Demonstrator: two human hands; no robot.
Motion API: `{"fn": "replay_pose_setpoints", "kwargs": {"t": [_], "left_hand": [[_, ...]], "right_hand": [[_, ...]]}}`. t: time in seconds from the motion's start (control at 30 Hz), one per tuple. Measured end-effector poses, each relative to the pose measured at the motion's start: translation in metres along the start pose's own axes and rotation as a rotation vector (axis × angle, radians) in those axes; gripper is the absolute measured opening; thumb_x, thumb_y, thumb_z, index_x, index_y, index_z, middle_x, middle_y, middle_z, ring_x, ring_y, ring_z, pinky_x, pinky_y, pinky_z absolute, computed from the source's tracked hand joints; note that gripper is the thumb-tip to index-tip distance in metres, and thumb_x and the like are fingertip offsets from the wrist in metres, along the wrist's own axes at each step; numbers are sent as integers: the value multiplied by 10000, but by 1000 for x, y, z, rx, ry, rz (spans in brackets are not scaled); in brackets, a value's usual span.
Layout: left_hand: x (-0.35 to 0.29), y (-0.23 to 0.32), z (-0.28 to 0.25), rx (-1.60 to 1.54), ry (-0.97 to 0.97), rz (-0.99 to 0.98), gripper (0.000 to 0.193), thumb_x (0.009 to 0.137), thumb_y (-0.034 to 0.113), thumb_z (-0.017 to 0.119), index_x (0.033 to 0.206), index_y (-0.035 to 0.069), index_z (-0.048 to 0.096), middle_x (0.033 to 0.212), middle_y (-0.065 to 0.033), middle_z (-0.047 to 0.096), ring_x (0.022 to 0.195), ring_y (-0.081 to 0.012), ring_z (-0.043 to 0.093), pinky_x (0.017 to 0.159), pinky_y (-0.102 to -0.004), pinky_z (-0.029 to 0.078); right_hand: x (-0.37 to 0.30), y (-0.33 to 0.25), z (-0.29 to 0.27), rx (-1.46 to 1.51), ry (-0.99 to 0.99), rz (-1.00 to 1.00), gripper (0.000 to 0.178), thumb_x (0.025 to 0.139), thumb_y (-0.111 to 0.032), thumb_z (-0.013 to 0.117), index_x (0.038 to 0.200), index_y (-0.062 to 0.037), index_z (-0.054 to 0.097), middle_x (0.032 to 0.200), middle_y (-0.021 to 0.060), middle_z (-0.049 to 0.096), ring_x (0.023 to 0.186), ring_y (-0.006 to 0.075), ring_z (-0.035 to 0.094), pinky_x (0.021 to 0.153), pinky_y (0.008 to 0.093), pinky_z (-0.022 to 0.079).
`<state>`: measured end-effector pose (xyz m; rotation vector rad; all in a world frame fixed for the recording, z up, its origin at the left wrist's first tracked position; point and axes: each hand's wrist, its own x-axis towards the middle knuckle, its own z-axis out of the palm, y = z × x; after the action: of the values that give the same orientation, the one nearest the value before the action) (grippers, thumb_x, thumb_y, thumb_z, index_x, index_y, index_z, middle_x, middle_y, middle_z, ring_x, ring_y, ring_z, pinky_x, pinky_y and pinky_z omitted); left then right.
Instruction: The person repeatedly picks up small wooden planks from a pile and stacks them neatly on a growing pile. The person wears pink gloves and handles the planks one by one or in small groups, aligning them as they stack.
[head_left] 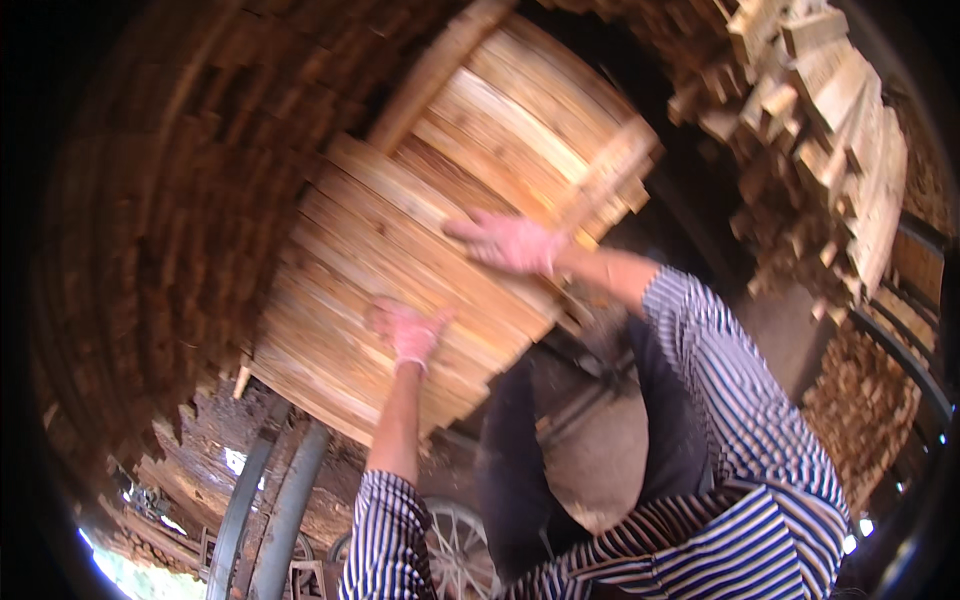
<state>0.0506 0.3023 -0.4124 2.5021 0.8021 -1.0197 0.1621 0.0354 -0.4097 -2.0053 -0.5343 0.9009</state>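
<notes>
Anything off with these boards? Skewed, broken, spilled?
Slightly uneven: the wooden boards end in a ragged, stepped line at lower right, not flush. A thin wood strip also juts out by their left corner. No spill or clear break visible; blur hides finer damage.

So the pink-gloved left hand (405, 333) is palm down with its fingers loosely spread and thumb stuck out to the right, bare forearm (397, 425) coming nearly straight up from a dark-and-white striped sleeve (388, 535). The right hand, in a matching pink glove (512, 243), sits higher up, kinda blurry, fingers stretched out leftward, with that arm angling in from the lower right, elbow bent.
</notes>
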Motion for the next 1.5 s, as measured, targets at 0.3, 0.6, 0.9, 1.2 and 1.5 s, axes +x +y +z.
{"fn": "replay_pose_setpoints", "kwargs": {"t": [0.3, 0.6, 0.9, 1.2, 1.5], "left_hand": [[-4, 14, 3, 261, -48, -112, 1635, 533, 760, 860, 1590, -48, -90, 1641, -367, -45, 1527, -536, 8, 1214, -648, 125], [12, 69, 9, 91, -41, -90, 1435, 648, 698, 832, 1620, -11, 49, 1697, -232, 32, 1575, -365, 10, 1285, -427, 80], [16, 143, -52, 372, 30, 849, 1108, 765, 563, 781, 1594, 33, 273, 1665, -269, 167, 1560, -419, 85, 1261, -552, 76], [13, 132, -49, 401, -77, 769, 1051, 776, 587, 760, 1584, 87, 309, 1643, -312, 186, 1552, -460, 70, 1256, -575, 35], [-46, 254, -122, 280, -344, 922, 830, 851, 415, 789, 1499, 30, 442, 1518, -242, 481, 1360, -373, 522, 1129, -391, 435]], "right_hand": [[-53, -18, 13, 194, 652, 363, 664, 1003, -438, 526, 1565, -135, 343, 1558, 238, 416, 1420, 374, 437, 1185, 432, 344], [-251, 48, 65, 304, 504, 1256, 759, 1032, -617, 355, 1545, -59, 374, 1487, 306, 474, 1386, 420, 470, 1160, 476, 370], [-133, 28, 148, 1310, 797, 904, 734, 1015, -623, 487, 1485, -59, 488, 1563, 119, 463, 1433, 275, 423, 1198, 467, 271], [-159, 29, 147, 1623, 507, 803, 783, 971, -724, 443, 1531, -180, 378, 1465, 145, 524, 1307, 355, 491, 1056, 602, 374], [-317, -73, -60, 521, 868, 880, 886, 981, -576, 552, 1580, 8, 259, 1609, 243, 352, 1486, 364, 365, 1204, 377, 308]]}}
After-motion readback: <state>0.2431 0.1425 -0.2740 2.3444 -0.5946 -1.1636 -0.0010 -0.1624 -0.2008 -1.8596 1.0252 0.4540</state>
